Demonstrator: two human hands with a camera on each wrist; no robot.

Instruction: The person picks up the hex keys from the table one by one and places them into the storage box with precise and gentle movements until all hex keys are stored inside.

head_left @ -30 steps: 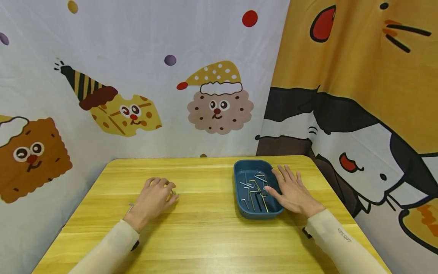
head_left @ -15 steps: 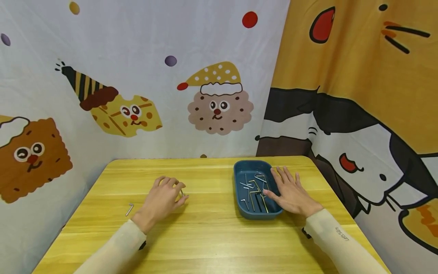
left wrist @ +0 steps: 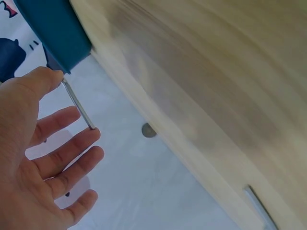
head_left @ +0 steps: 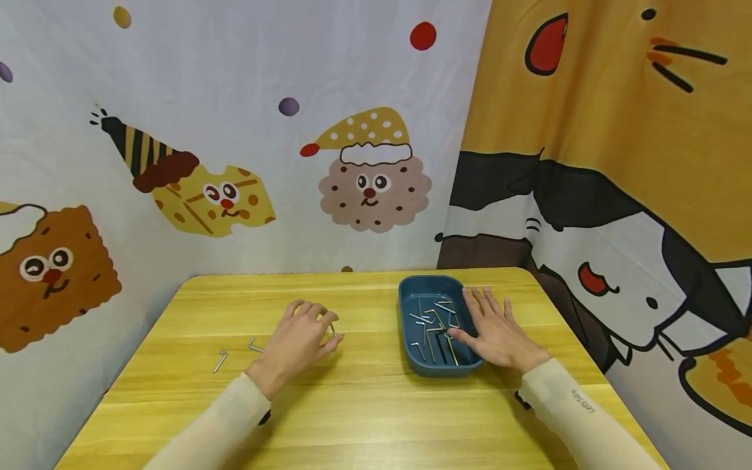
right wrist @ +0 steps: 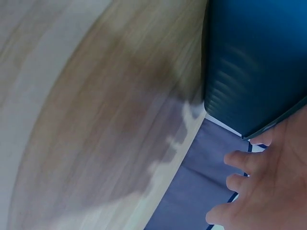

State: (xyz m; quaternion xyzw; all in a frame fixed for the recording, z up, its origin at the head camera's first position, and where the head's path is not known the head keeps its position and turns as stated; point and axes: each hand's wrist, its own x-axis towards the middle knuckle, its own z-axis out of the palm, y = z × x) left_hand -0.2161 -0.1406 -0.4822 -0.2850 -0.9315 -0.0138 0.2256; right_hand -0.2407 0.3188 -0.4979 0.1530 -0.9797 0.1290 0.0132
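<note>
My left hand [head_left: 299, 339] is above the middle of the table and pinches a small silver hex key [left wrist: 79, 105] between the thumb and a fingertip. In the left wrist view one end of the key meets the thumb and the other end meets a finger. Spread out and fairly straight, my right hand [head_left: 499, 333] touches the right rim of a dark blue plastic bin [head_left: 446, 372]. Inside it lie several hex keys [head_left: 433, 339], silver, brass-coloured and black. Two silver hex keys lie on the table left of my left hand, a nearer-left key [head_left: 220, 361] and another key [head_left: 254, 344].
The wooden table [head_left: 376, 424] runs back to a cartoon-printed curtain [head_left: 247, 78]. Its back edge passes just behind the bin. A yellow and black printed curtain [head_left: 587, 196] stands along the right side.
My left hand has moved right toward the bin with the hex key in its fingers, uncovering two keys on the table behind it. My right hand has stayed at the bin's rim.
</note>
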